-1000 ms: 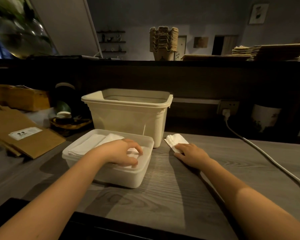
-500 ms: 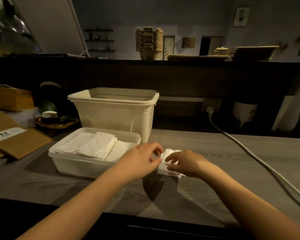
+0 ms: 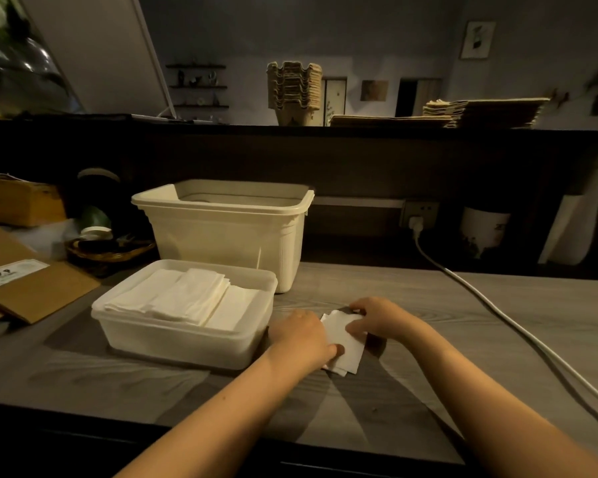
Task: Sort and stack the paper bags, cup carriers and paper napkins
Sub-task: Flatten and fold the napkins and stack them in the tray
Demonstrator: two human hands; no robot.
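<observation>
Both hands now meet on the loose napkins (image 3: pixel 346 343), just right of the tray (image 3: pixel 187 334): left hand (image 3: pixel 299 338) and right hand (image 3: pixel 377 320) pinch opposite edges. They look light and floppy, best gripped by the stack's edges.

A grey wood-grain table (image 3: pixel 463 322) carries a shallow white tub (image 3: pixel 183 343), with a taller bin (image 3: pixel 228 236) just behind it. Loose napkins (image 3: pixel 346 343) lie just right of the tub. Brown paper bags (image 3: pixel 32 291) lie flat at the left edge near a basket (image 3: pixel 111 250), and a white cable (image 3: pixel 508 321) trails across the right side.
</observation>
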